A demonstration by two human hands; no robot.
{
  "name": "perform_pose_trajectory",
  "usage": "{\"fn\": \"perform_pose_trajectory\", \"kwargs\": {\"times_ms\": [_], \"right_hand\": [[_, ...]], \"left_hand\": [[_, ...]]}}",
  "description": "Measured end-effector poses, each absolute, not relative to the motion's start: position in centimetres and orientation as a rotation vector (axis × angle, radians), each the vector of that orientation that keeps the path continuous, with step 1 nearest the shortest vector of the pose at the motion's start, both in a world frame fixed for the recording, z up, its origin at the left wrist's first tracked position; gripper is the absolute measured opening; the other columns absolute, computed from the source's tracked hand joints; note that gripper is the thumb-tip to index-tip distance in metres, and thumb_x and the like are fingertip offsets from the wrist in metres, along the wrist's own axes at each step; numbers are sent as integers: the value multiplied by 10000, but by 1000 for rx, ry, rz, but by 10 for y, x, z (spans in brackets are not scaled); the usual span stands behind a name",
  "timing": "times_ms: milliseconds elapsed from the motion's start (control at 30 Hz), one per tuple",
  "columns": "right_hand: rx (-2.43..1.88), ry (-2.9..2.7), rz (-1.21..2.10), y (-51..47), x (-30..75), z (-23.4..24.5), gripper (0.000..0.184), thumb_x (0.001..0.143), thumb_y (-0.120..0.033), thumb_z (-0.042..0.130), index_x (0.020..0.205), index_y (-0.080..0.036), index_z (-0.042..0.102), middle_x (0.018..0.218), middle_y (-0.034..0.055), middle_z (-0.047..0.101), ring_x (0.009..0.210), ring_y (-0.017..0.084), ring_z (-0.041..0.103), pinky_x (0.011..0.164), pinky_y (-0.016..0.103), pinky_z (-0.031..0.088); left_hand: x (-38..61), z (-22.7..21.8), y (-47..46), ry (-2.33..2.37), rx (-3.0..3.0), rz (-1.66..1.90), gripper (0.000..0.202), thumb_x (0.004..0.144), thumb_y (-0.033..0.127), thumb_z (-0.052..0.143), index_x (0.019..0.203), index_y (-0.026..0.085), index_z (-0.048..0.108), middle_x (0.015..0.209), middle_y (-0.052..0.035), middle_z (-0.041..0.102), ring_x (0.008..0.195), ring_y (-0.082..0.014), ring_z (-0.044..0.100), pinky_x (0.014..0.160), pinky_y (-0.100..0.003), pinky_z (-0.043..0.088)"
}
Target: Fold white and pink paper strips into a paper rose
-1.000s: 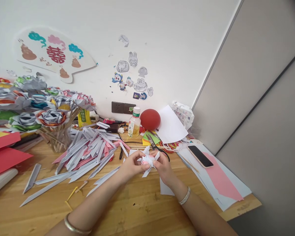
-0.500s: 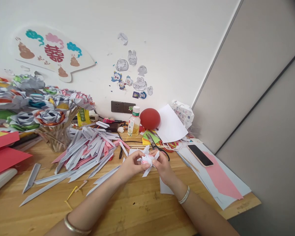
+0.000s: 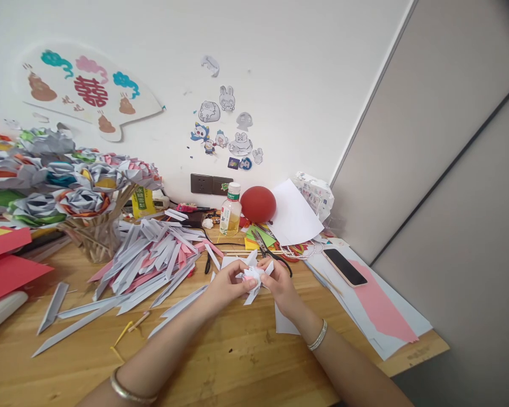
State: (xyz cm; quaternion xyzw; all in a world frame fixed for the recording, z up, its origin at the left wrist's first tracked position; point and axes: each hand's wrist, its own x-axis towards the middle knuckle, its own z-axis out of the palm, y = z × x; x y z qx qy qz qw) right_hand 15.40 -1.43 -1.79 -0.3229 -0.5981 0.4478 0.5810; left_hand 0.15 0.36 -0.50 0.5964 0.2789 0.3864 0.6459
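Between my two hands is a small white and pink folded paper flower, its strip ends sticking out around it. My left hand pinches it from the left, thumb in front and fingers behind. On the other side my right hand is closed on its right part, thumb and forefinger at a white strip. The fingers cover part of the flower. Just behind the hands lie black scissors. To the left is a heap of folded white and pink paper strips.
Finished paper flowers on sticks stand in a clear container at the left. A bottle and a red balloon are at the back. A phone rests on paper sheets at the right.
Almost nothing differs. Both hands keep their grip on the paper flower with only slight finger movement, and the whole view has shifted a little.
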Motion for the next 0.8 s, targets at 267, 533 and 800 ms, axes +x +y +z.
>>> {"fn": "perform_pose_trajectory", "kwargs": {"times_ms": [267,533,800], "right_hand": [[-806,-1405,990,-13,153,-19,146,706,-305,573,770,-195,502,775,2,467,717,139,461,645,242,403],[-789,-1438,974,-15,154,-16,101,711,-255,558,775,-192,512,774,-9,464,697,125,451,635,231,384],[-869,-1478,906,-15,152,-17,164,752,-335,549,831,-194,524,828,17,529,808,164,504,746,281,414]], "left_hand": [[-1,-4,1,579,1341,864,295,704,398,609,759,171,429,674,21,575,586,-115,573,523,-221,415],[0,-6,2,627,1363,870,291,693,386,623,751,167,440,668,25,569,579,-102,559,526,-219,416],[-1,3,2,652,1332,884,358,631,419,660,730,169,423,637,43,542,541,-94,539,501,-215,418]]}}
